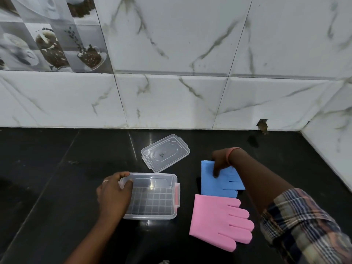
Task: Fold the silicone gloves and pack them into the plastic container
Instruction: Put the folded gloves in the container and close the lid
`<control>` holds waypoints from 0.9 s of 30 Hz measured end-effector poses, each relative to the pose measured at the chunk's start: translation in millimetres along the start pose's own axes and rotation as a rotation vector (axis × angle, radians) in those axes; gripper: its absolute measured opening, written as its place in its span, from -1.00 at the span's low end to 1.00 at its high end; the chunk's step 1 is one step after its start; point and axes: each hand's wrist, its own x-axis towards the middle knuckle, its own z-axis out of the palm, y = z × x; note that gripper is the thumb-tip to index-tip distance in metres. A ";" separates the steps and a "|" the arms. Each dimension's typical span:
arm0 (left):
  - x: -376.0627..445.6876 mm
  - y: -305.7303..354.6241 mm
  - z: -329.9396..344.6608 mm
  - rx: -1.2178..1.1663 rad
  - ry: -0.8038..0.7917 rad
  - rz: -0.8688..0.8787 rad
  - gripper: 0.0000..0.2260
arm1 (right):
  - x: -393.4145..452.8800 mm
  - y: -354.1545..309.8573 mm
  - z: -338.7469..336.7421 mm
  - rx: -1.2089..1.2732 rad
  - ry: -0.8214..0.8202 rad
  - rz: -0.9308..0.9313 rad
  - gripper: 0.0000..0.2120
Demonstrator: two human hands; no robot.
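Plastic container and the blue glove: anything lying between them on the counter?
No. In the head view, only bare black counter separates the plastic container from the blue glove. The lid lies behind that gap, the pink glove nearer the camera.

So the whole setup sits on a shiny black countertop running under and around both hands. Past the hands is a white marble-look tiled wall, and up to the far left there's a decorative tile with coffee cups and beans. Chipped hole beyond the right hand.
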 end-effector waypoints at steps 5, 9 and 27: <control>-6.2 20.3 -8.8 -0.161 0.023 0.100 -0.81 | -17.7 -2.6 -43.3 0.172 0.092 -0.161 -0.63; -6.9 54.4 -18.2 -0.371 -0.153 0.170 -0.76 | -45.0 -38.7 -83.0 0.148 0.186 -0.340 -0.59; -11.1 30.0 -50.7 -1.030 -0.738 -0.490 -0.63 | -43.8 -133.0 2.8 1.208 -0.341 -0.694 -0.59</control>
